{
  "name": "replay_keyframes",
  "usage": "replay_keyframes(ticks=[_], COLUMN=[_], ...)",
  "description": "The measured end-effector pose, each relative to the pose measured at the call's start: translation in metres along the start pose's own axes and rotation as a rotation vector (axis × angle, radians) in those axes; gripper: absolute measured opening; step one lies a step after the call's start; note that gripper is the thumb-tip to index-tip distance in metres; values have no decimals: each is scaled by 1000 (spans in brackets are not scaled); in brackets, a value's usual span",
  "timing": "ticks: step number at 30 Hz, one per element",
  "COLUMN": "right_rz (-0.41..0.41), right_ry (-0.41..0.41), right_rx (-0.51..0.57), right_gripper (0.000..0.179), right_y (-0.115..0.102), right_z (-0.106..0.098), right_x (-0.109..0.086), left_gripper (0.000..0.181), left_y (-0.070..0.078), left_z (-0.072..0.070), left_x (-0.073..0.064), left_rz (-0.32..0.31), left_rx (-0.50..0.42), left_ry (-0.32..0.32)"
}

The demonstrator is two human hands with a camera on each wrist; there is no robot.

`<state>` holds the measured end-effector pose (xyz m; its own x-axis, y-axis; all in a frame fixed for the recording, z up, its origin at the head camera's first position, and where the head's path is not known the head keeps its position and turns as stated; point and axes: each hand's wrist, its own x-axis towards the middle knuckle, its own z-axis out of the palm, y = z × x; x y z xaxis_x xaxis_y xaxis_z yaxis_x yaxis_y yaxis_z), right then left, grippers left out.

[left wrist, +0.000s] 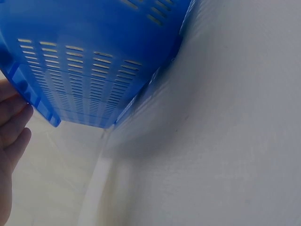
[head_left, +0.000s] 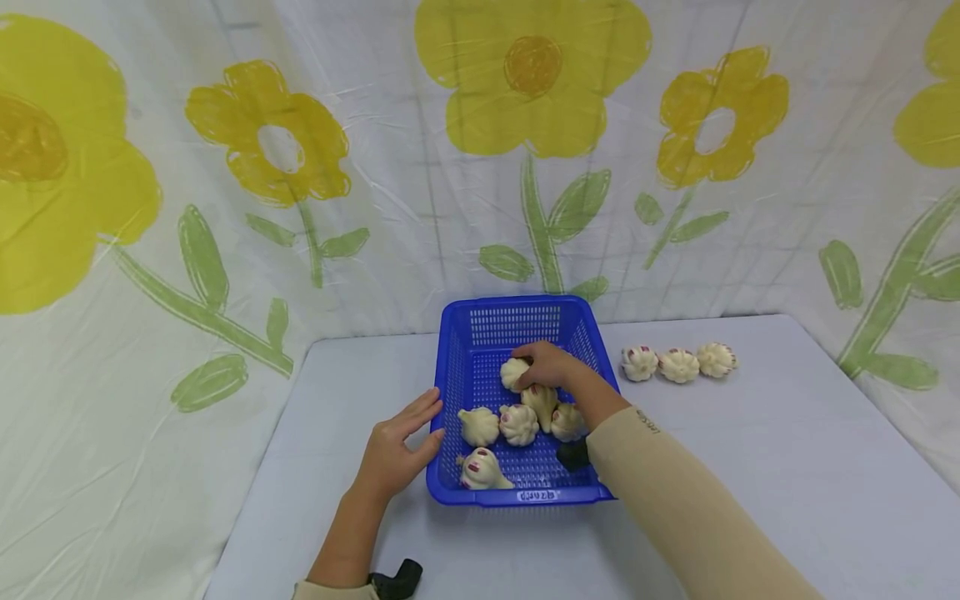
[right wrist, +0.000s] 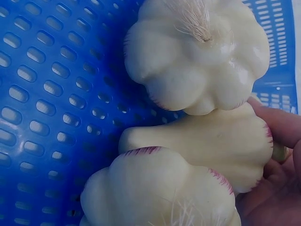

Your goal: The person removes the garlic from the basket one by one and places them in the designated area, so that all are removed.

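A blue plastic basket (head_left: 486,498) stands on the table. Inside it, my right hand (head_left: 552,367) grips a white garlic bulb (head_left: 512,374) near the middle. Other garlic bulbs (head_left: 518,424) lie close by, towards the near end, some with purple-red markings. One bulb with a long neck (right wrist: 197,139) lies just in front of the right hand's fingers in the right wrist view and largely hides what they hold. My left hand (head_left: 396,450) is at the basket's left rim, its fingers extended and touching the edge; in the left wrist view the fingertips (left wrist: 21,115) lie along the rim.
Three more garlic bulbs (head_left: 678,365) sit in a row on the table, right of the basket. A white cloth covers the table (head_left: 787,467). Behind it hangs a white curtain (head_left: 390,208) with yellow flowers.
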<state>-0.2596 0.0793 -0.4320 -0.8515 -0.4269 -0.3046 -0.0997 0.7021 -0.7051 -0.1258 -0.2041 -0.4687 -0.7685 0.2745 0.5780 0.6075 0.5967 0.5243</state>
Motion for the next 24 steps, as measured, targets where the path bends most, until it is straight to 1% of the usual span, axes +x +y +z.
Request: replay_keyframes(ticks=[8, 12, 18, 20, 24], right_rz=[-5, 4, -6, -10, -18], right_ry=[10, 20, 45, 53, 42], right_rx=[-6, 18, 78, 110, 192], right_gripper=[66, 65, 68, 68, 68], right_y=[1, 1, 0, 0, -1], right_z=[0, 0, -1, -1, -2], right_x=[1, 2, 1, 1, 2], left_gripper=[44, 43, 43, 43, 43], left_y=[0, 0, 1, 1, 0], left_z=[0, 0, 0, 0, 0], left_x=[0, 0, 0, 0, 0], left_rz=[2, -2, 4, -3, -14], left_rx=[8, 3, 3, 2, 4], left_ry=[-3, -4, 4, 1, -5])
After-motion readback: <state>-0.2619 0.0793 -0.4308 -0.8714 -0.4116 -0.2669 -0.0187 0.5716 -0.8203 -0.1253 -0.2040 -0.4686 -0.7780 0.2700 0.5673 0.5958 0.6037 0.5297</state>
